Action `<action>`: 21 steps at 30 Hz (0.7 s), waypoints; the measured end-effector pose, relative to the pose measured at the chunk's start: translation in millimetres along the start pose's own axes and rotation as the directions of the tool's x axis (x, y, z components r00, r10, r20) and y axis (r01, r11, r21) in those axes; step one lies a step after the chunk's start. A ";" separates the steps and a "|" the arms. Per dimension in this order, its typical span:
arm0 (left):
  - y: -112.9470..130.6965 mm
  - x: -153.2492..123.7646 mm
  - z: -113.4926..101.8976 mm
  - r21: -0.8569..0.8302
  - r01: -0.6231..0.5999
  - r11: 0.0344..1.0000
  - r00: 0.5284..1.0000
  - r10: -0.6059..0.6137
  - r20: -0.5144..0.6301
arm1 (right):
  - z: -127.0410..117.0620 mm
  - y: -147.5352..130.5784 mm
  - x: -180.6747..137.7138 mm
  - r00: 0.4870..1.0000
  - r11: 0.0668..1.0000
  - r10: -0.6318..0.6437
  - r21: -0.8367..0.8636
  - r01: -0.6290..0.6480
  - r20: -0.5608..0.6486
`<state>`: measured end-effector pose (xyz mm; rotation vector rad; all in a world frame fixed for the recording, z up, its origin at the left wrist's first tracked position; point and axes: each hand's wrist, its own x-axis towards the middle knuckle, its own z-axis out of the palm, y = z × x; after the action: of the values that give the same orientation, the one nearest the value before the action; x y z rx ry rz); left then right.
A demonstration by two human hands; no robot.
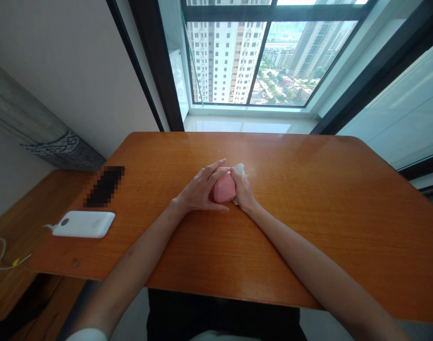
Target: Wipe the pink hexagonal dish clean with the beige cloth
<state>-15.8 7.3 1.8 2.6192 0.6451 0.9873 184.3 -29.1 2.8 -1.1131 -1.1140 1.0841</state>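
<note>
A small pink object point(224, 188) with rounded corners is at the middle of the table, between my two hands; its exact kind does not show. My left hand point(202, 189) spans it from the left, index finger along its far edge and thumb stretched out along its near edge. From the right, my right hand point(243, 189) is closed on a crumpled white tissue point(240, 168), with the thumb against the pink object. Parts of the tissue stick out above and below this hand, and the rest is hidden under it.
At the table's left end lie a white power bank point(84, 224) with a cable point(5, 253) and a dark pixelated item point(104, 186). The wooden table point(326, 203) faces a window point(273, 61). A wooden bench point(10, 208) is at the left, below a grey curtain point(42, 113).
</note>
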 end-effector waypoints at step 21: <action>10.1 4.2 11.0 -0.330 0.312 0.891 0.936 -0.348 -0.053 | 0.3 -2.4 -2.3 1.000 0.999 0.007 -0.043 -0.008 -0.002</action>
<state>-2.5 -0.3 0.1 2.0991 0.8474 1.0339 183.9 -31.6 5.0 -1.1526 -1.1377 1.0693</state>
